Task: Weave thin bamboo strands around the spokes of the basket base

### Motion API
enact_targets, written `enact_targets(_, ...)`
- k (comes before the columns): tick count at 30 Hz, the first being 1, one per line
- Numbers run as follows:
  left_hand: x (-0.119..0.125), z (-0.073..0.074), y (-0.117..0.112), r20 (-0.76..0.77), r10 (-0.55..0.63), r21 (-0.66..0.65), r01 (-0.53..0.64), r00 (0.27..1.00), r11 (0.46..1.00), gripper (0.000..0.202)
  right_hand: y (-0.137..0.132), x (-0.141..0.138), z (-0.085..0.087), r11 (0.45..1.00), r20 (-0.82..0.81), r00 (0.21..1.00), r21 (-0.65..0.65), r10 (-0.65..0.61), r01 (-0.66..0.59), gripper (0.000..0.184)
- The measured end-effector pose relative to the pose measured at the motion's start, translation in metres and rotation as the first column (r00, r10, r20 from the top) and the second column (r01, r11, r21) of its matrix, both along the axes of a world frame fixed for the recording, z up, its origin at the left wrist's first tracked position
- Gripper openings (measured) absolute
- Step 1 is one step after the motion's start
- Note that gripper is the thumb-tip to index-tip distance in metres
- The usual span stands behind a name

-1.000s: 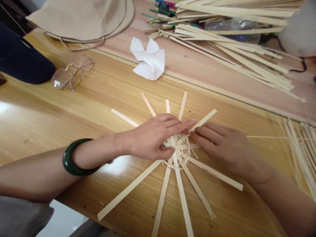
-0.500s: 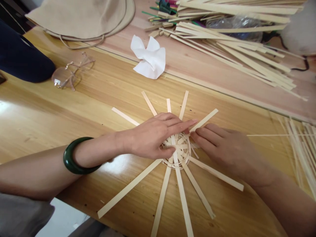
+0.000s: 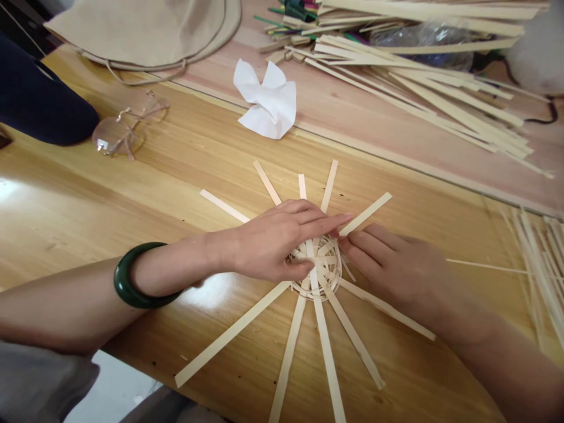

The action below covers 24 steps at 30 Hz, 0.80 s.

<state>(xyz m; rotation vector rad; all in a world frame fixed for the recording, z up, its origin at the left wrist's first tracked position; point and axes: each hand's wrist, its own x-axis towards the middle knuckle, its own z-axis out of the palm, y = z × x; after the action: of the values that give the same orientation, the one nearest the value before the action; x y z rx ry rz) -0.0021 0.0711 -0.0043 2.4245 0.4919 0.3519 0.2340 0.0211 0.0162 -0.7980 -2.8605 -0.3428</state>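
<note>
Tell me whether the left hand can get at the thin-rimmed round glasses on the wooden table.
Probably yes: the left hand rests on the woven pale bamboo base, and only a flat bamboo strip lies toward the glasses; it need only lift over that.

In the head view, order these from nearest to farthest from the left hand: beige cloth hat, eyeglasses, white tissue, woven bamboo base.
From the left hand:
1. woven bamboo base: under the hand
2. white tissue: straight ahead, on the pink board
3. eyeglasses: ahead-left, on the table
4. beige cloth hat: far left

left hand: palm down, fingers extended | right hand: palm down, fingers bent
</note>
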Motion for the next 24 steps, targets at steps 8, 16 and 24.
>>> enact_targets(8,-0.001,-0.001,0.000,0.003,-0.014,0.006,0.014,1.000,1.000,0.079,-0.001,0.012,0.000,0.968,-0.036,0.976,-0.142,-0.213,0.206,0.019)
enact_targets(16,0.000,-0.002,0.000,0.007,-0.017,0.020,0.017,1.000,1.000,0.074,-0.013,0.014,0.005,0.941,-0.029,0.954,-0.173,-0.299,0.290,0.021)
enact_targets(24,-0.001,0.000,0.000,0.034,-0.055,0.076,0.052,0.998,0.996,0.057,-0.016,0.023,0.003,0.922,-0.013,0.931,-0.143,-0.365,0.359,0.019)
